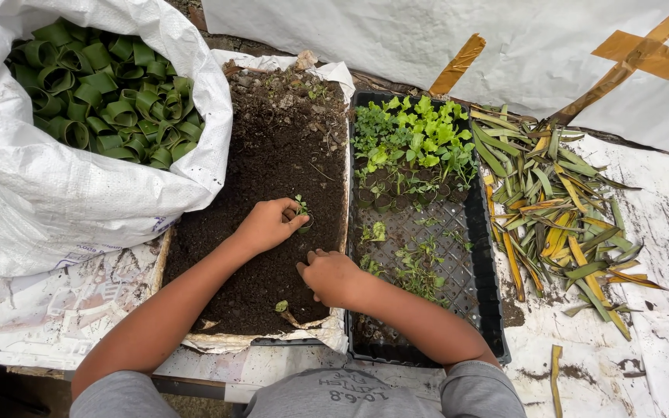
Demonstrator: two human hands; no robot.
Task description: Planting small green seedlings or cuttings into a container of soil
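At the centre of the frame, the left hand point(266, 225) pinches a small leaf cup with a seedling point(302, 210), upright with its stem pointing up, over the dark soil point(272, 155). The right hand point(333, 277), just below and right, is loosely curled with fingertips pressed into the soil, holding nothing; the left is nearer.

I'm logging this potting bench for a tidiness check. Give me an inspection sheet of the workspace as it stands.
Surface: table under white sheeting, soil-smeared.
Job's things: soil heap; small seedling pot; black tray part-filled with seedlings.
Clutter: loose leaf strips; white sack of rolled leaf cups.
Grippers: left hand holds the pot; right hand rests curled on the soil.
Cables: nothing seen.
Surroundings: taped white sheet behind.
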